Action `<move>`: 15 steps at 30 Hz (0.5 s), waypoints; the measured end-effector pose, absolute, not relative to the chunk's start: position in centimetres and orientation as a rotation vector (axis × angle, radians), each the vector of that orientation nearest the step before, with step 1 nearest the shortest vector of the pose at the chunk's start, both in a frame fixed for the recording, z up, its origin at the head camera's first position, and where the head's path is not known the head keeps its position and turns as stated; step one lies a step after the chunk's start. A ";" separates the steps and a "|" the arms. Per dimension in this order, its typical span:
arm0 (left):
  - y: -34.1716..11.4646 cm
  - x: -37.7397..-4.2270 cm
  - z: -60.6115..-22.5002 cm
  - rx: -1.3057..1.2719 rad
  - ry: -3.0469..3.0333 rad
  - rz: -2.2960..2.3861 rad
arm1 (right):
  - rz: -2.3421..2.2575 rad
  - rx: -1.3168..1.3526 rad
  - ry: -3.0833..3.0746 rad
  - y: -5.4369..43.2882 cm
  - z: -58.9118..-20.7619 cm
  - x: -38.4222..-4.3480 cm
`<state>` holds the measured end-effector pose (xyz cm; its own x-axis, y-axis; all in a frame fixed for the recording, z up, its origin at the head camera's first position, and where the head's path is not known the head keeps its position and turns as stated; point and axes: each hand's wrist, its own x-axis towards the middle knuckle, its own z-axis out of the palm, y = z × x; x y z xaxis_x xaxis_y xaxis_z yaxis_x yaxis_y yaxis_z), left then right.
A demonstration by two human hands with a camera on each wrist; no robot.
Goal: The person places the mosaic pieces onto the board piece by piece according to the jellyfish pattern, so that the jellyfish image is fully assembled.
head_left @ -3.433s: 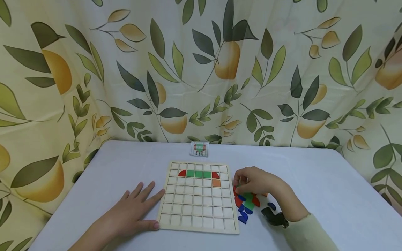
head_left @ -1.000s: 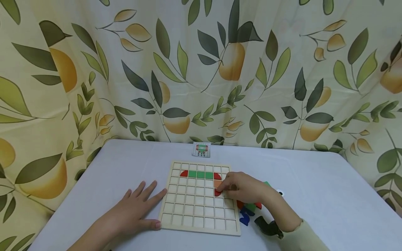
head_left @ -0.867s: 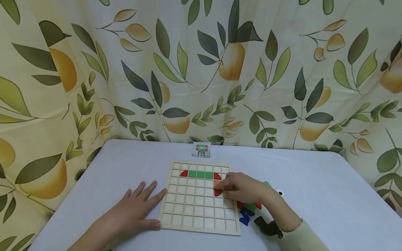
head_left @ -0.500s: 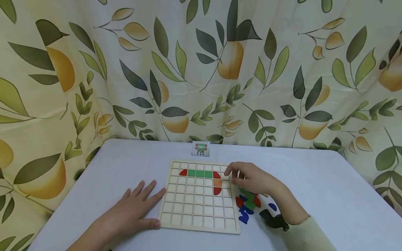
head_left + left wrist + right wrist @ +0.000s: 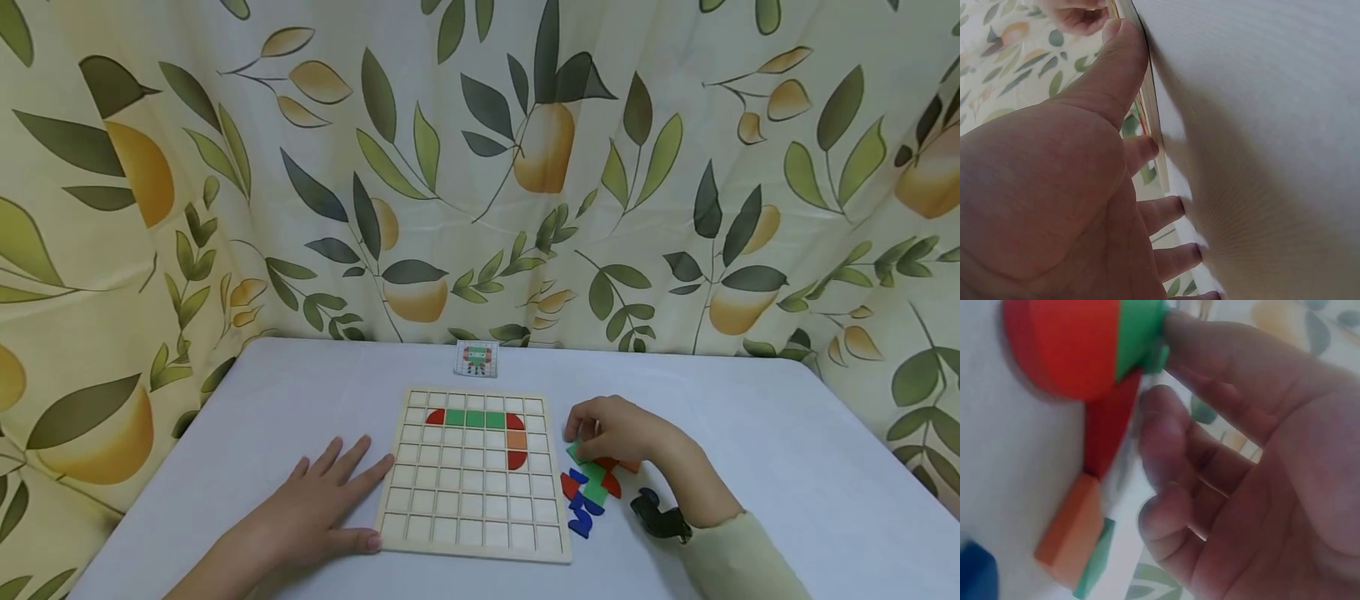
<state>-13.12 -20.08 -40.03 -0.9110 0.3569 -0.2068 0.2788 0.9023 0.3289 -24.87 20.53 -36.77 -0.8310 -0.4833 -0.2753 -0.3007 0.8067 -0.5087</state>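
A pale wooden grid board [image 5: 435,504] lies on the white table. In its upper cells sit three green squares [image 5: 475,419], red quarter-round pieces [image 5: 517,459] and an orange square [image 5: 516,440]. My left hand [image 5: 322,500] lies spread at the board's left side, its thumb [image 5: 1122,69] touching the edge. At the loose pile right of the board is my right hand [image 5: 626,433], fingers bent. Its thumb [image 5: 1210,340] touches a green piece [image 5: 1138,331] beside a red rounded piece [image 5: 1063,347]; whether the fingers pinch it is hidden.
Loose blue pieces [image 5: 581,523], a red piece [image 5: 570,486] and an orange block [image 5: 1069,531] belong to the pile. A small picture card [image 5: 476,359] lies behind the board. A dark strapped device [image 5: 660,517] sits at my right wrist. A leaf-patterned curtain [image 5: 480,250] hangs behind the table.
A red quarter-round piece now sits below the orange square, where my right hand was working. That hand let it go, lifted away and moved right to the pile. My left hand stayed put.
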 end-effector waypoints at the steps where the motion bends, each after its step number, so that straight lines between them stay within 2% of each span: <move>1: -20.1 -13.1 -40.0 0.477 2.803 0.428 | -0.638 -0.601 2.597 20.5 -36.9 -24.9; 15: -20.3 -12.9 -40.1 0.505 2.813 0.431 | -0.645 -0.595 2.655 19.6 -37.5 -24.9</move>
<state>-12.88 -20.30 -40.12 -0.9084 0.3719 -0.1911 0.2976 0.8962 0.3291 -24.91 19.61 -37.53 -0.8530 -0.4703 -0.2261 -0.3141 0.8088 -0.4971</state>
